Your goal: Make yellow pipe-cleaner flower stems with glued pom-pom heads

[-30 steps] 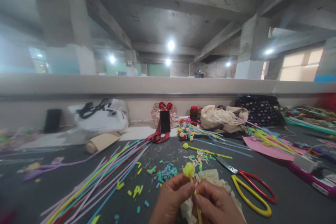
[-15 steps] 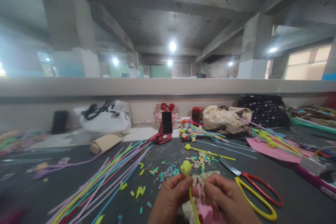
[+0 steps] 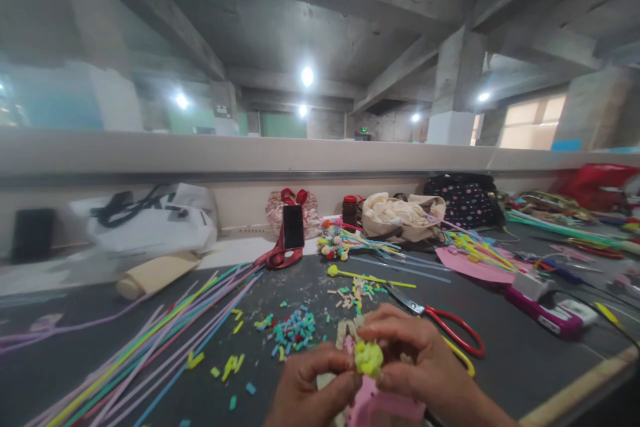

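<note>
Far to the left, a fan of long thin fuzzy stems in many colours (image 3: 150,340) lies flat on the dark worktop (image 3: 525,360). Its ends point towards the person, seemingly so that one stem can be drawn out without disturbing the rest. Beside it a scatter of small teal and yellow cut bits (image 3: 293,332) lies loose, just beyond the hands. Behind that, a black phone (image 3: 293,227) stands upright on a red stand by the back ledge, facing the seat, probably so it can be watched during the work. At the near edge the left hand (image 3: 305,392) pinches a yellow-green fuzzy pompom (image 3: 369,358) from the side with thumb and forefinger. The right hand (image 3: 425,363) curls over it from the other side, fingertips pressed onto it. Gripped between both and kept close to the body, it looks steadied for fine shaping. A pink piece (image 3: 383,407) shows just below it; whether either hand holds that I cannot tell. To the right, scissors with red and yellow handles (image 3: 453,332) lie near the right hand, within easy reach.
</note>
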The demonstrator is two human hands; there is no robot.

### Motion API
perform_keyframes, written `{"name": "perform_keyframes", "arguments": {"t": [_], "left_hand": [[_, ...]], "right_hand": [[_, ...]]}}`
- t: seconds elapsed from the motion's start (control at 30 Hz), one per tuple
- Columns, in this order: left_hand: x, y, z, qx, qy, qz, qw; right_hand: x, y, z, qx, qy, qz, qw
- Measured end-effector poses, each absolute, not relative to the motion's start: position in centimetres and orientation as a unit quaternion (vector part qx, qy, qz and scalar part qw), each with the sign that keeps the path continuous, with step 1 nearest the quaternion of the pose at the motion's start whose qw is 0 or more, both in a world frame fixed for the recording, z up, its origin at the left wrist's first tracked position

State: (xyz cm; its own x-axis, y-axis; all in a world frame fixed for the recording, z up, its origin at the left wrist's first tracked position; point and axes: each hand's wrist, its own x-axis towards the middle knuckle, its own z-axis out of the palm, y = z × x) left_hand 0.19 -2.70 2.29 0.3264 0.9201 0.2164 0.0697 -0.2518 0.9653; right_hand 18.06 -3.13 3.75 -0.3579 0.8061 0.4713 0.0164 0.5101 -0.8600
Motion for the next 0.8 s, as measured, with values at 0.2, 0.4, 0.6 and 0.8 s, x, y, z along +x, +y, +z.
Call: {"name": "perform_keyframes", "arguments": {"t": [0.2,0.4,0.6,0.8], "left_hand": [[0.1,-2.9,2.6,0.665,0.389,0.435,0.467],[0.0,-2.9,2.8,0.659,0.389,0.432,0.478],[0.3,-2.5,2.1,0.57,0.344,0.412,0.622],[0.4,-2.2,1.7,0.564,0.317,0.372,0.665]], "right_hand": [[17.8,-3.0,3.5,-0.293,-0.727,0.378,0.492],[17.8,-3.1,3.7,-0.31,-0.726,0.371,0.488],[18.0,-3.1,3.8,-0.314,-0.72,0.409,0.464],[17.8,-2.9,3.6,-0.299,-0.754,0.369,0.454]]}}
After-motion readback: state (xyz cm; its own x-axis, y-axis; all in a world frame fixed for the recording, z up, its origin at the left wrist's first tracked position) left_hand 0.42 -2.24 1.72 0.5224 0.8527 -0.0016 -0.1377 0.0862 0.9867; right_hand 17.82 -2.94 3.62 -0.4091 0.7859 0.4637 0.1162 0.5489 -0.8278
